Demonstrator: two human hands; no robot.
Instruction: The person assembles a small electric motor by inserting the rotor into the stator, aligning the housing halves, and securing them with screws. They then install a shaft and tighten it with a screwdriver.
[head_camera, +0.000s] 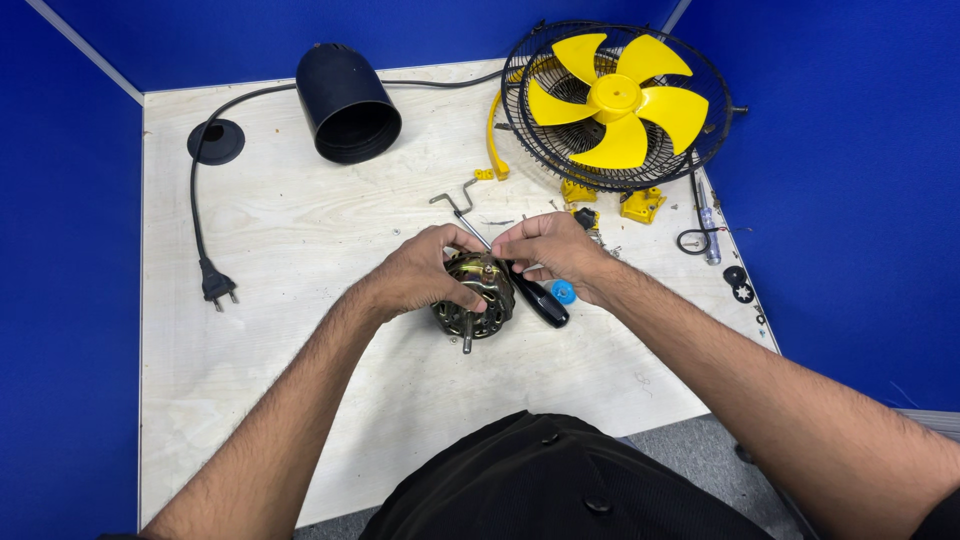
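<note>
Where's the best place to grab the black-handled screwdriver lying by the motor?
Probably the free butt end of the black-handled screwdriver, approached from the person's right. The handle slants down-right clear of the round metal fan motor, while its shaft runs under the right hand.

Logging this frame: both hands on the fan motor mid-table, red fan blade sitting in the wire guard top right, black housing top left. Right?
One thing is off: the fan blade is yellow, not red, as the head view shows. The rest holds: both the left hand and right hand are on the fan motor, the wire guard sits top right, the black housing top left.
</note>
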